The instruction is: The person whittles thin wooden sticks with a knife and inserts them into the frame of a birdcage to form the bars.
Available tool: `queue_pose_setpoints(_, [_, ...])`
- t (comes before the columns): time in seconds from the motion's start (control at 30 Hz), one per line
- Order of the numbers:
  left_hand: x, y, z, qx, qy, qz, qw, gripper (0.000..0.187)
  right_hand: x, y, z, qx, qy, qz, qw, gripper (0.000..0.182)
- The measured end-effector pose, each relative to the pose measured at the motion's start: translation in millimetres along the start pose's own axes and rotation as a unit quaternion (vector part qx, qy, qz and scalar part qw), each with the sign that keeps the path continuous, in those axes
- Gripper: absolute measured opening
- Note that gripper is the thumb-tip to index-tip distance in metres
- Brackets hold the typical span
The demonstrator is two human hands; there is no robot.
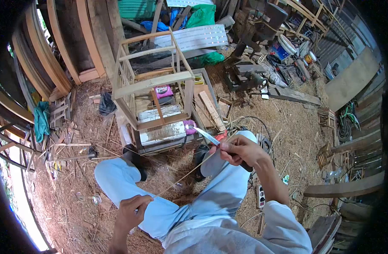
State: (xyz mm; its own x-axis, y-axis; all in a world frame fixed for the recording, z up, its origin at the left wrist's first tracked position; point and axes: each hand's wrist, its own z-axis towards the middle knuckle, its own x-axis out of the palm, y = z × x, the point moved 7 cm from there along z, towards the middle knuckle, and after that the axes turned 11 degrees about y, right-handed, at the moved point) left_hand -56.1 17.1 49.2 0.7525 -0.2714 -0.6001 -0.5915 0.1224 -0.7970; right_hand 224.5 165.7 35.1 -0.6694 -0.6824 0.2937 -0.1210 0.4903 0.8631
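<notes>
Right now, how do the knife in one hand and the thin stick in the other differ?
The knife is short, with a flat, shiny blade; the stick is long, very thin and pale tan. The knife sits only in the right hand, blade pointing up and away, while the stick slants across the lap from the left hand up to the right. Both are held above the pale blue trousers.

Looks like I'm in a rough woodworking shed: stacked planks (92,38), a half-built wooden frame (153,84), and shavings all over the dirt floor (295,122).

Left hand (132,211) fisted low (by the knee); right hand (240,150) clenched, raised forward.
</notes>
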Motion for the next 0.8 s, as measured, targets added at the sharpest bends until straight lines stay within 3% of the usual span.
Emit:
queue_pose_setpoints(0.07, [-7,-1,0,-0.015,-0.007,0.014,1.000,0.013,-21,-15,1,-0.011,-0.063,0.006,0.998,0.028])
queue_pose_setpoints(0.1, [-12,0,1,-0.027,-0.013,0.031,0.999,0.011,-30,0,-6,-0.031,-0.080,0.040,0.995,0.019])
queue_pose_setpoints(0.13, [-16,11,-6,-0.026,-0.017,0.033,0.999,0.011,-76,-9,-19,-0.040,-0.214,-0.054,0.974,0.016])
queue_pose_setpoints(0.2, [-42,43,-33,-0.045,-0.130,0.050,0.989,0.006,-141,28,-78,-0.179,-0.423,0.013,0.888,0.026])
queue_pose_setpoints(0.23, [-49,43,-35,-0.046,-0.134,0.059,0.988,0.006,-171,28,-92,-0.215,-0.333,0.079,0.915,0.030])
queue_pose_setpoints(0.27, [-49,47,-34,-0.076,-0.115,0.046,0.989,0.006,-159,30,-81,-0.199,-0.305,0.049,0.930,0.032])
queue_pose_setpoints(0.37, [-33,40,-13,-0.097,-0.101,0.036,0.990,0.007,-62,17,-37,-0.141,-0.154,-0.033,0.977,0.031])
queue_pose_setpoints(0.43, [-24,31,8,-0.041,-0.096,-0.004,0.995,0.007,-13,-3,2,-0.120,-0.055,0.008,0.991,0.028])
queue_pose_setpoints(0.5, [-15,21,19,-0.012,-0.081,-0.010,0.997,0.006,31,3,31,-0.184,0.046,0.034,0.981,0.031])
queue_pose_setpoints(0.6, [-11,15,23,-0.030,-0.033,-0.014,0.999,0.006,58,11,47,-0.167,0.110,0.019,0.980,0.032])
queue_pose_setpoints(0.7, [-19,9,21,0.007,-0.068,-0.014,0.998,0.006,50,20,37,-0.120,0.119,-0.033,0.985,0.032])
queue_pose_setpoints(0.8, [-22,7,18,0.033,-0.053,-0.006,0.998,0.007,35,26,27,-0.104,0.067,-0.038,0.992,0.029])
